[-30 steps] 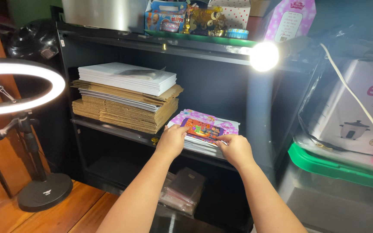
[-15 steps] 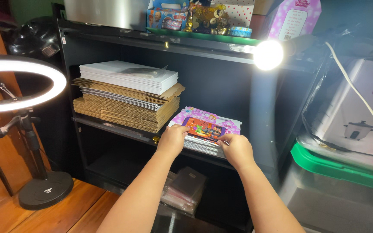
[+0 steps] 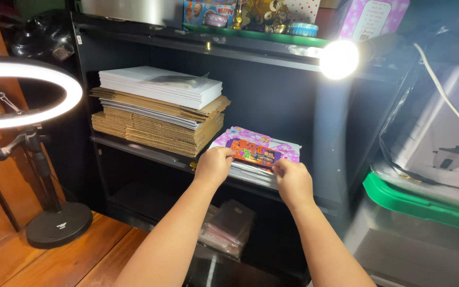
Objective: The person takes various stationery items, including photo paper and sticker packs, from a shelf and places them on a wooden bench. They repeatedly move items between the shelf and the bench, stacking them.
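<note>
My left hand (image 3: 214,166) and right hand (image 3: 292,182) pinch the ends of an orange flat packet (image 3: 253,152) atop the pink pile (image 3: 261,159) on the black shelf (image 3: 150,151). Looks light, thin, bendy, probably slick; short edges seem best to grip.

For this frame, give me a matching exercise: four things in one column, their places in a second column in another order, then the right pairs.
Things:
1. orange packet
2. cardboard stack
3. ring light
4. green lid

Places:
A. on a stand on the wooden floor, left of the shelf unit
B. held at both ends by the left hand and right hand
C. on a bin to the right of the shelf unit
D. on the middle shelf, under a pile of white sheets

Pairs: 1-B, 2-D, 3-A, 4-C
</note>
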